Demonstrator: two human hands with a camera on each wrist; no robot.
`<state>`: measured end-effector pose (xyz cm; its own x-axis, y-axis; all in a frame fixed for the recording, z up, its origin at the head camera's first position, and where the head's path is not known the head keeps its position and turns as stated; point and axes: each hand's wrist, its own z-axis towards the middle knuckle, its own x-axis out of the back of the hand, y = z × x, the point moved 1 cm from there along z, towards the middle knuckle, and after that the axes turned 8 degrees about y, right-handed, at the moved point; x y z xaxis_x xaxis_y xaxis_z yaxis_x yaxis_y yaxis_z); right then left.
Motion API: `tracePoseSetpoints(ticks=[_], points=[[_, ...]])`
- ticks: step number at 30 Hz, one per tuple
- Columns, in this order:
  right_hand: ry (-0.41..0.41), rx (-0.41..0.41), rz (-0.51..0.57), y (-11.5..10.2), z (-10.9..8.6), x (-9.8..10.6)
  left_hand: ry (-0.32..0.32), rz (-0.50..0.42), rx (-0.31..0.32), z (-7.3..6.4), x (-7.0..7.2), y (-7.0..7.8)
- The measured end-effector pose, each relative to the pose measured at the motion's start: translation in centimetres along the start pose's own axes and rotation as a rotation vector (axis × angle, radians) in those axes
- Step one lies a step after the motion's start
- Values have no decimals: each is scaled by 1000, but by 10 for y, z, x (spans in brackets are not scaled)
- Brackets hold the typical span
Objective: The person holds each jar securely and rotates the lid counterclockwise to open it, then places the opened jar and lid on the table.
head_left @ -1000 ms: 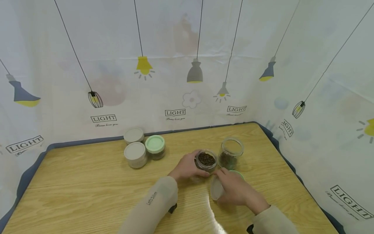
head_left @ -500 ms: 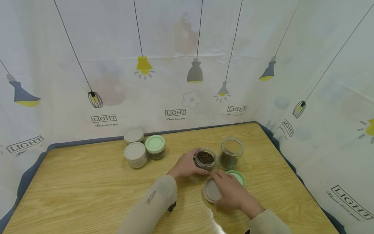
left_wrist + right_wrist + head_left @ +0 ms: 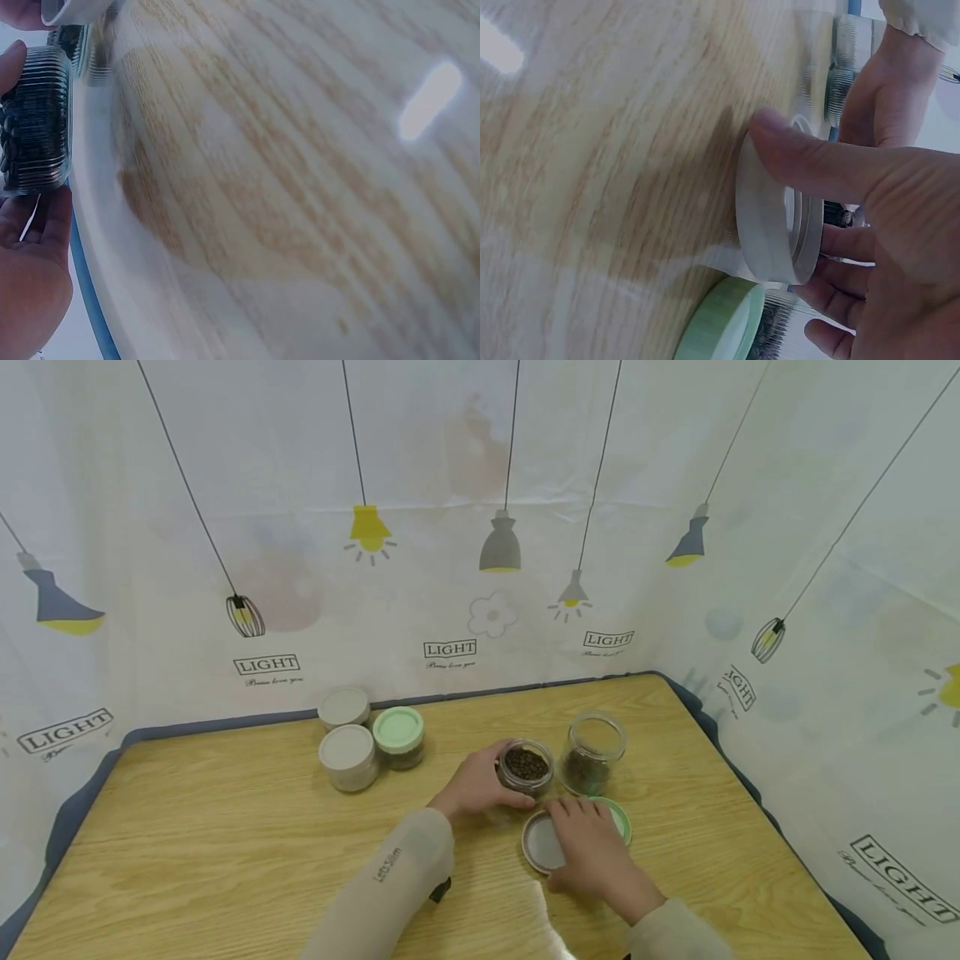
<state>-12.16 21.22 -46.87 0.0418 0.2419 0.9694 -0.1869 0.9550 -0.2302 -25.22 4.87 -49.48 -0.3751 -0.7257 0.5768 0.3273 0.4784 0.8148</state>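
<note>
The left hand [image 3: 482, 785] holds the bean jar [image 3: 535, 787] from its left side, thumb on the near side and fingers curled round the glass. The jar stands upright and uncovered on the wooden table [image 3: 225, 835], with dark beans [image 3: 525, 763] inside. The right hand [image 3: 590, 850] grips a pale lid [image 3: 538, 842] by its edge, thumb on one side and fingers across from it. This lid is inside up, just nearer the person than the bean jar; whether it touches the table is hard to tell. Partly hidden by the right hand, a green lid [image 3: 622, 820] lies to the near right of the bean jar. Just right of the bean jar stands a tall glass jar [image 3: 592, 758], also uncovered, with dark contents. Well to the left of the bean jar, two pale-lidded jars [image 3: 348, 767] and one green-lidded jar [image 3: 400, 739] stand grouped together. A lamp-printed cloth [image 3: 420, 585] hangs behind the bean jar.
</note>
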Motion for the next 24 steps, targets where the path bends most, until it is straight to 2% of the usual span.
tracePoseSetpoints(ticks=[9,17,24], points=[[17,10,-47,2,1,-5,-15,13,14,1,-3,-3],[17,20,-78,3,1,-6,-12,12,-10,4,-8,-4],[15,25,-78,3,-1,-4,-22,17,-4,4,-11,-5]])
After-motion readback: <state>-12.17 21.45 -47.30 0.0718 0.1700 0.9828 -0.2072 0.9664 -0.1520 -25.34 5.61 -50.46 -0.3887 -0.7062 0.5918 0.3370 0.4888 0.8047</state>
